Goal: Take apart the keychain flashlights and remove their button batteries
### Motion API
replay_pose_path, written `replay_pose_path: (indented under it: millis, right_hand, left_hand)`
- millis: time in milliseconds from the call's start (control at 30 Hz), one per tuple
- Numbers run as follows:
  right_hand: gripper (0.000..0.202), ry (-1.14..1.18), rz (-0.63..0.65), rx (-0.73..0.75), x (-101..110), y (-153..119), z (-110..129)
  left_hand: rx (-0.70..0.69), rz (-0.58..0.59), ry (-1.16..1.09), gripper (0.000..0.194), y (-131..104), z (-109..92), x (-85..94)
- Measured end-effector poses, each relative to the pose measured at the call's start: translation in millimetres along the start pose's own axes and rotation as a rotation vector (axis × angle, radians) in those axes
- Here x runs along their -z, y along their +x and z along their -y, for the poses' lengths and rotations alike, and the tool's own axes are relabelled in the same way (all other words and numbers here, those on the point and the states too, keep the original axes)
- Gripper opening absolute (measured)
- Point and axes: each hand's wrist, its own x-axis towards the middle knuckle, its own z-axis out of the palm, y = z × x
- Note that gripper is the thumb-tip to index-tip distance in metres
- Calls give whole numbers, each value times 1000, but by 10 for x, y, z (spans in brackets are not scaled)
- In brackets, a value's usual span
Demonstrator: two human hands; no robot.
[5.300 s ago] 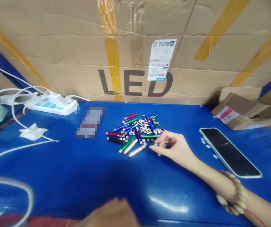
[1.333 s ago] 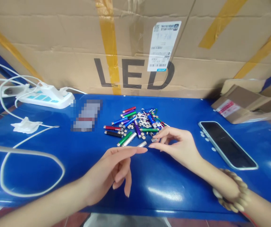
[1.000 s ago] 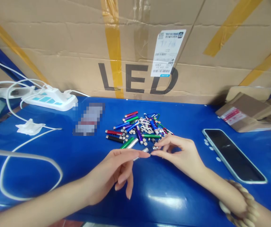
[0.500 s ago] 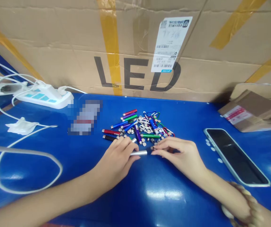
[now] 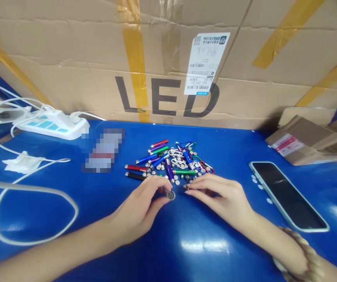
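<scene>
My left hand is closed around a silver mini flashlight, whose round end faces me; the rest of its body is hidden by the fingers. Just to its right, my right hand pinches a small metal cap between thumb and fingertips, apart from the flashlight. Beyond both hands lies a heap of coloured mini flashlights, among them a red one, a black one and a green one. Silver carabiner clips and several button cells are mixed in.
A phone lies at the right beside a small open carton. On the left are a white power strip, a looped white cable and a crumpled tissue. A large cardboard box walls off the back of the blue table.
The silver flashlight has turned in my left hand from lying sideways to pointing its end at me. My right hand still pinches the small cap. The view has shifted slightly.
</scene>
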Motion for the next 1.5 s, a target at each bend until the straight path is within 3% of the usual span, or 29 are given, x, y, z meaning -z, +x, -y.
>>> replay_pose_path:
  millis: [133,267,400,567,800,967,1167,1267,1400,1500]
  right_hand:
    - [11,-150,98,32,-17,-14,-17]
    - [12,-286,75,12,-39,11,7]
    - [26,-375,111,17,-70,50,67]
    - [22,-422,175,43,-100,52,81]
    - [14,-397,156,18,-100,37,47]
    - [14,-429,173,46,-99,46,62]
    - [16,-503,193,91,-91,68,62]
    - [12,-417,130,94,-79,57,71]
    - [7,-219,-135,78,-54,39,174]
    - [10,-140,-225,81,-45,27,291]
  left_hand:
    - [-7,-25,-34,17,-34,6,-16]
    - [1,-51,-73,17,-25,0,-35]
    - [11,-7,-63,16,-29,-58,-30]
    - [29,22,-76,15,-77,-118,-27]
    - [220,149,-202,9,-75,-149,-31]
    - [371,77,-360,8,-41,-152,-43]
    - [402,93,-384,17,-31,-140,-31]
    - [399,92,-333,18,-19,-154,-29]
    - [376,107,-298,16,-3,-167,-37]
    - [336,133,-287,17,-8,-169,-46]
